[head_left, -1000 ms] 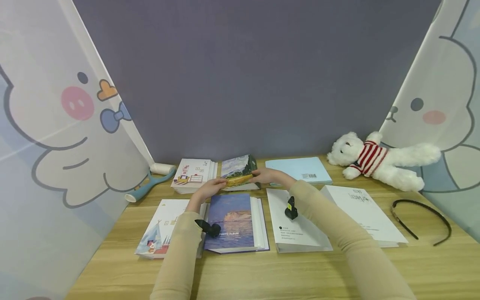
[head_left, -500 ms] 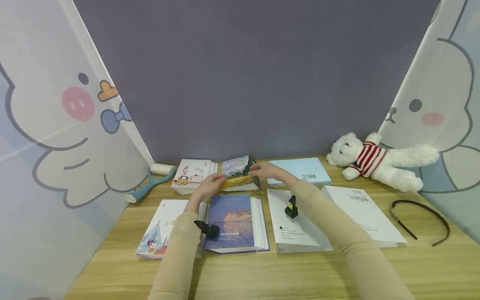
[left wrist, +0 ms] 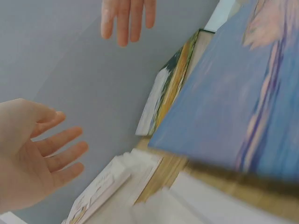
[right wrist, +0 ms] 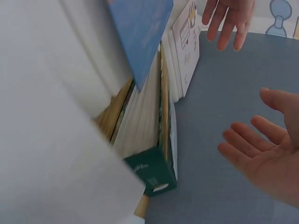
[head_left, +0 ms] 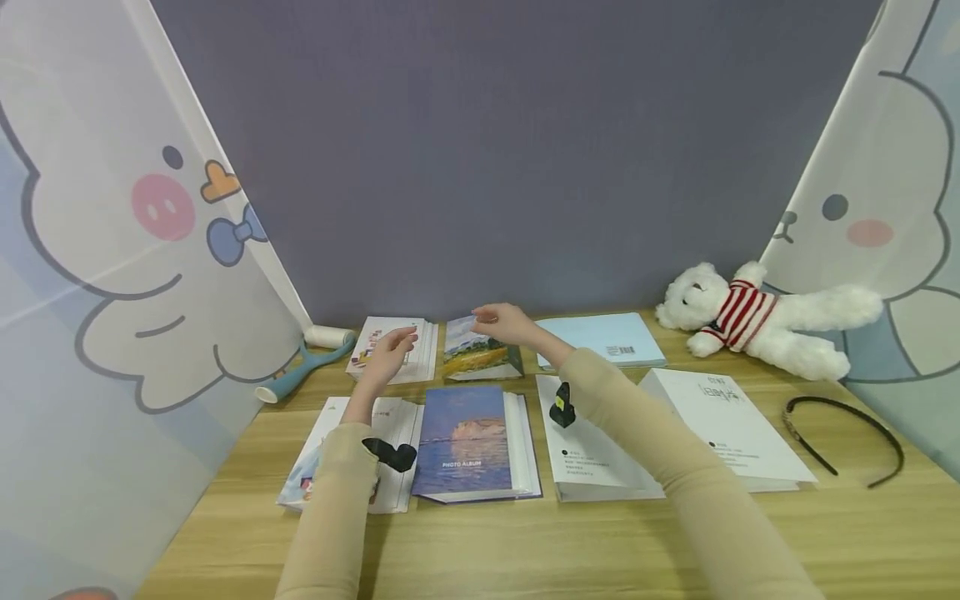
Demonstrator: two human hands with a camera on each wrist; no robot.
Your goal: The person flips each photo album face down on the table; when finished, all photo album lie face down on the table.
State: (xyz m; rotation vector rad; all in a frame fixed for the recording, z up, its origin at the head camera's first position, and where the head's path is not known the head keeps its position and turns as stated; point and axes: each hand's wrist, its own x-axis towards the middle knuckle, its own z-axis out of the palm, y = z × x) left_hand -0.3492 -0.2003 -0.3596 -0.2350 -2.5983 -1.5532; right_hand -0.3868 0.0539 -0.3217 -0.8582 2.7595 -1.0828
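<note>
Both hands lifted off painted album point(head_left: 480, 357), teddy bear point(head_left: 750, 321) right, headband point(head_left: 843, 437) nearby

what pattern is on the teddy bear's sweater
Red and white stripes on the white teddy bear, lying at the table's back right; it shows best in the head view.

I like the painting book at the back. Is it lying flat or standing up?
Lying flat. The painting book rests closed on the table, cover up, with both hands above it.
</note>
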